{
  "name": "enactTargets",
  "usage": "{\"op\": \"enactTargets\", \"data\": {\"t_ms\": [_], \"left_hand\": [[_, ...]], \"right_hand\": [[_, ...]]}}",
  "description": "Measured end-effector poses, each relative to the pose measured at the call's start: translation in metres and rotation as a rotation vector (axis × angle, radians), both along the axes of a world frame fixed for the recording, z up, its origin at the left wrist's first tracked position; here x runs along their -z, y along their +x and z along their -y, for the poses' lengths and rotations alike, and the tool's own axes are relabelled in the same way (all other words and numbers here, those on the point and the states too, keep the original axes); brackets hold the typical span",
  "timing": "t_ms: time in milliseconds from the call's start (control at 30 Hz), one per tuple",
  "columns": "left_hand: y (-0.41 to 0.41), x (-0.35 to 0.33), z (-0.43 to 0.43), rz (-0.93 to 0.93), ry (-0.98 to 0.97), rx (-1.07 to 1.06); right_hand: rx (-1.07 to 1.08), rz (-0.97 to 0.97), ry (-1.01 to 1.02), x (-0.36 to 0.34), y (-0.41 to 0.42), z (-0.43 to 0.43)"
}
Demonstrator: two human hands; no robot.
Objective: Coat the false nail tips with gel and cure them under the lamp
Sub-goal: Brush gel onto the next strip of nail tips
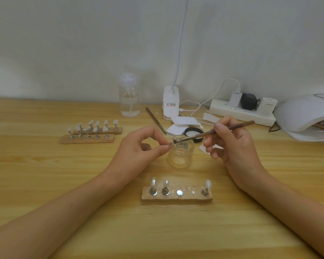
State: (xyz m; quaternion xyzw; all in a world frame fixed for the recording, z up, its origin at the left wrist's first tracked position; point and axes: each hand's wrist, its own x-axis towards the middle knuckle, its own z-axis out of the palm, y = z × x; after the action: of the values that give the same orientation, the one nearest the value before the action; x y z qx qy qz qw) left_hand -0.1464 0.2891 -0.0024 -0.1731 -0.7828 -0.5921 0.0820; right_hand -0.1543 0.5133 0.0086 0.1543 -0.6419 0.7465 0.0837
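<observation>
Forearms [64, 212]: bare, laid across the table [45, 184] from the near edge toward both grips.

Wooden holder strip [177, 198]: flat on the table, on the person's side of the pinch and a little to its right. Three metal pegs [165, 191] stand on it, each with a clear tip, two at the left end and one at the right. A bare round disc [179, 192] shows between them.

Left hand [138, 148]: thumb and forefinger closed in a pinch on one false nail tip [169, 143], the other fingers curled underneath. The tip's mount cannot be made out.

Right hand [232, 144]: grips a brush [213, 132] pen-fashion round its brown handle. The bristles reach left to the pinch and touch the held tip.

Glass jar [180, 157]: open, upright, beneath the pinch.

Black lid [194, 132]: just beyond the jar, under the brush handle.

White pads [181, 121]: loosely stacked, beyond the lid.

Metal file [155, 119]: lying slantwise, beyond the pinch.

Two more strips [94, 132]: well left of the pinch and beyond it, side by side, each with a row of white tips on pegs.

Pump bottle [129, 98], clip lamp base [171, 103], power strip [241, 113]: along the wall, far beyond both grips.

Curing lamp [303, 113]: white dome, far right of the brush grip, at the frame edge.
</observation>
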Motion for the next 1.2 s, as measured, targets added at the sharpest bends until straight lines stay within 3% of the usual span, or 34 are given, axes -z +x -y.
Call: {"op": "enactTargets", "data": {"t_ms": [1200], "left_hand": [[0.0014,-0.0019,-0.0024,0.01,0.002,-0.009]], "right_hand": [[0.082,-0.067,0.003,-0.0013,0.0028,-0.0012]]}}
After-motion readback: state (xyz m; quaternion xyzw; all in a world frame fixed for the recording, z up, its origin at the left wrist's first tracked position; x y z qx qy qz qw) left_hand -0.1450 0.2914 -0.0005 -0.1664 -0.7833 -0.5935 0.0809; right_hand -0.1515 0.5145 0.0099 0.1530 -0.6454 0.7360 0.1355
